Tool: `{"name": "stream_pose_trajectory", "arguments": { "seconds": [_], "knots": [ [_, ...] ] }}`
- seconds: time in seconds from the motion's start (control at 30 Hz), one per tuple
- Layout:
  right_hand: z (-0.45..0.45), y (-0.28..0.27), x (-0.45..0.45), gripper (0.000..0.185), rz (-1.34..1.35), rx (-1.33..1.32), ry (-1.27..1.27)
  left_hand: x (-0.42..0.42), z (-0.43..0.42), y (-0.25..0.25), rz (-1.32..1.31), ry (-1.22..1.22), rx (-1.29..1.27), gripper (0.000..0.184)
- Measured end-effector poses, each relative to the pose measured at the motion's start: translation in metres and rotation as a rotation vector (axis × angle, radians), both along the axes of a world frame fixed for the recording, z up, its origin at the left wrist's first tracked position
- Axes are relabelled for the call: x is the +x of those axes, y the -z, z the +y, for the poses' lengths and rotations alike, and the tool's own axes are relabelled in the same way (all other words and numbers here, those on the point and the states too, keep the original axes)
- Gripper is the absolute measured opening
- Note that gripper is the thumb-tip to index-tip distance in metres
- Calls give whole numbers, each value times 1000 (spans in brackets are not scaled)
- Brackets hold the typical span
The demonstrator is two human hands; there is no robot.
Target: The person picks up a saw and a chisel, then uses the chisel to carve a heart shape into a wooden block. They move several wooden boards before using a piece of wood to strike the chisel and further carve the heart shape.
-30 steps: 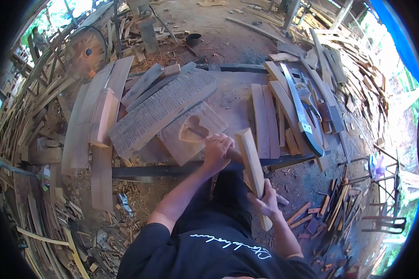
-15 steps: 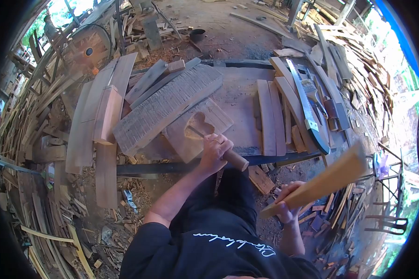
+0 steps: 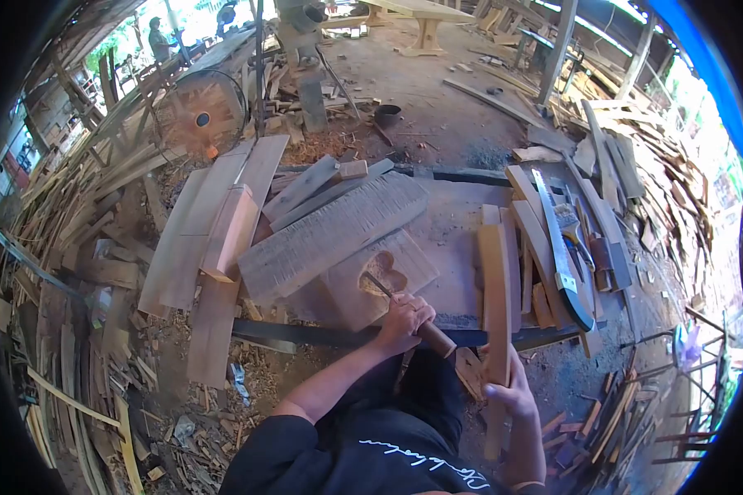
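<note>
My left hand [image 3: 405, 320] is wrapped round a chisel [image 3: 437, 338], its wooden handle sticking out toward my body. The thin blade slants into a rounded, lobed hollow [image 3: 381, 269] carved in a pale wooden block [image 3: 417, 257]. My right hand [image 3: 513, 386] is closed round the lower part of a long, squared wooden bat [image 3: 494, 285], held upright to the right of the chisel and apart from it. A thick, rough-faced plank [image 3: 332, 235] lies just behind the carved block.
On the right of the workbench [image 3: 458, 206] lie a handsaw [image 3: 556, 239], a brush [image 3: 566, 217] and wood strips. Boards [image 3: 215, 239] lean at the left. A fan [image 3: 202, 120] and a black bowl [image 3: 386, 114] stand beyond. A distant person [image 3: 158, 40] is at upper left.
The bat in my right hand has swung from a rightward slant to upright, nearer the chisel. My left hand still holds the chisel in the hollow. The view has tilted up and shifted left.
</note>
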State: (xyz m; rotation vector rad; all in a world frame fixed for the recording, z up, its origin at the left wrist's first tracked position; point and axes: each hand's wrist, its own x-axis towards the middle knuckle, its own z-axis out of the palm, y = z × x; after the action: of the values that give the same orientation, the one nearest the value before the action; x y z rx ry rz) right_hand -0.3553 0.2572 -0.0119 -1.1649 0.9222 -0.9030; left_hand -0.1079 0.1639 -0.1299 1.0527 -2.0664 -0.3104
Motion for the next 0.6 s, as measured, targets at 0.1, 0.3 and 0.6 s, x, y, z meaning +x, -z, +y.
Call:
{"name": "stream_pose_trajectory", "arguments": {
  "seconds": [0.1, 0.3, 0.6],
  "knots": [
    [17, 37, -13, 71, 92, 180, -122, 6, -9, -5, 61, -18, -34, 34],
    [59, 88, 1, 46, 416, 80, 461, 8, -21, -25, 74, -19, -128, 24],
    [42, 59, 41, 45, -135, -296, 737, -4, -39, -37, 2, 97, -140, 23]
  ]
}}
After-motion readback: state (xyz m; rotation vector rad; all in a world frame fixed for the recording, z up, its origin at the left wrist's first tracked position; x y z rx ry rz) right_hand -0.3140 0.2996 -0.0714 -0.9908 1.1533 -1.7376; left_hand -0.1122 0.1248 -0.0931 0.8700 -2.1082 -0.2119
